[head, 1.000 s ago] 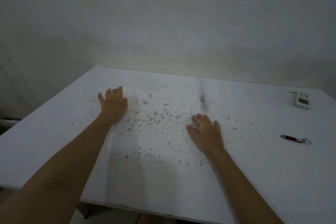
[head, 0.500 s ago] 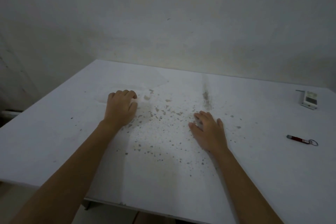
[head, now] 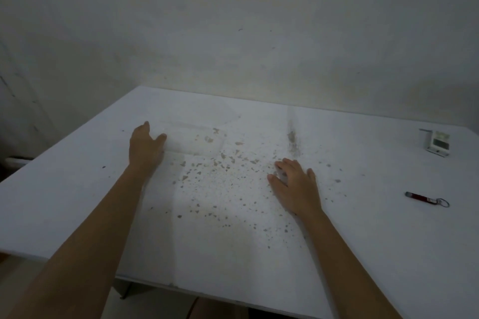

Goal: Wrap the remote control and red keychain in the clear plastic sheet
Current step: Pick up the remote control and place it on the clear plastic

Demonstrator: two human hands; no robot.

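A clear plastic sheet (head: 199, 144) lies on the white table (head: 363, 241), faint against it; one raised fold shows just right of my left hand. My left hand (head: 145, 149) stands on its side at the sheet's left part, thumb up, fingers pinched on the plastic edge. My right hand (head: 295, 188) rests flat, palm down, fingers spread, on the table's middle, apparently on the sheet. The small white remote control (head: 436, 144) sits at the far right. The red keychain (head: 425, 198) with its metal ring lies nearer, to the right of my right hand. Both are apart from the sheet.
The table top is speckled with brown chips and a dark streak (head: 293, 140) in the middle. A bare wall (head: 233, 33) rises right behind the table. The table's front edge (head: 181, 286) runs below my forearms, with floor beneath.
My left hand went from flat to curled, then turned on its side, raising a fold of the plastic. My right hand stayed flat in about the same place.
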